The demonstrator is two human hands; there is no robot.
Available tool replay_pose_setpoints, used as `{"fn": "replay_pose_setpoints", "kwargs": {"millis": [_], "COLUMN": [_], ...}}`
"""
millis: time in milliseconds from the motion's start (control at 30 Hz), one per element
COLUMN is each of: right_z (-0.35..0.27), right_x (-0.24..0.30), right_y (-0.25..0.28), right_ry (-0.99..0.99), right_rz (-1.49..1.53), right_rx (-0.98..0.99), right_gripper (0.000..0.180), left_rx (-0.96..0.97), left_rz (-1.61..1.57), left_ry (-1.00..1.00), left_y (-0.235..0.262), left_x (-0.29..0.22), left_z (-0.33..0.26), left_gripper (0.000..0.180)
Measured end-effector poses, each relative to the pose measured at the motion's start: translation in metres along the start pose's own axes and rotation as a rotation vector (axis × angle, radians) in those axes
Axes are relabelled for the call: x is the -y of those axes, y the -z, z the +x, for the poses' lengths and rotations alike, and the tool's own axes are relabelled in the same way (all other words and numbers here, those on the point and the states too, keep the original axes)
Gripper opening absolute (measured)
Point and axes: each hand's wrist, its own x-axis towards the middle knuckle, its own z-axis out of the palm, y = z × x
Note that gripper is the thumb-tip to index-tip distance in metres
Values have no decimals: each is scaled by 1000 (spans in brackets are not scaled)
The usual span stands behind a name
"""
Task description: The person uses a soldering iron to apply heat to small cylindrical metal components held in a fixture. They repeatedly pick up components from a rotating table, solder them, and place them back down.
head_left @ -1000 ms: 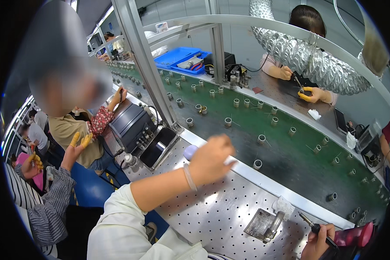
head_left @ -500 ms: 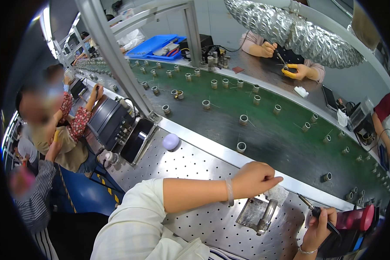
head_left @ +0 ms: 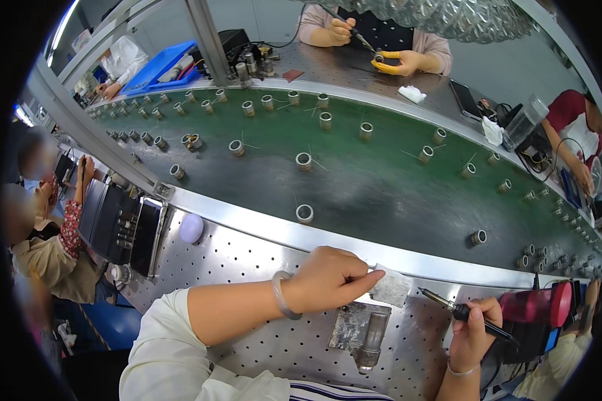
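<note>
My left hand (head_left: 331, 281) hangs over the perforated metal bench beside the conveyor's edge. Its fingers are curled, with index and thumb toward a greyish-white pad (head_left: 391, 286); whatever they may pinch is hidden. In my right hand (head_left: 473, 334) is a soldering iron (head_left: 460, 311), gripped like a pen, its tip pointing up-left toward the pad without touching it. Between the hands, a metal cylinder (head_left: 376, 331) lies on a stained metal plate (head_left: 341, 329).
A green conveyor belt (head_left: 381, 180) carrying several small metal rings (head_left: 304, 214) curves past the bench. Left on the bench are a purple ball (head_left: 191, 228) and a dark tray (head_left: 147, 237). A pink container (head_left: 538, 305) stands right of the iron. Across the belt, a co-worker's gloved hand (head_left: 401, 63) holds a ring.
The whole view has swung, so the belt and bench appear farther left. Both my hands keep much the same pose, and the soldering iron stays in my right hand.
</note>
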Motion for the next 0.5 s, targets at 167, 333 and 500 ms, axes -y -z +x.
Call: {"fn": "replay_pose_setpoints", "kwargs": {"millis": [167, 333, 500], "right_z": [1, -2, -2], "right_x": [1, 3, 0], "right_y": [0, -1, -5], "right_ry": [-17, 4, -4], "right_rz": [-11, -38, -58], "right_rx": [-19, -53, -77], "right_gripper": [28, 25, 22], "left_rx": [-161, -223, -225], "left_rz": [375, 897, 923], "left_ry": [-226, -50, 19], "left_y": [21, 65, 71], "left_x": [-5, -5, 10], "left_z": [7, 4, -6], "left_gripper": [28, 24, 20]}}
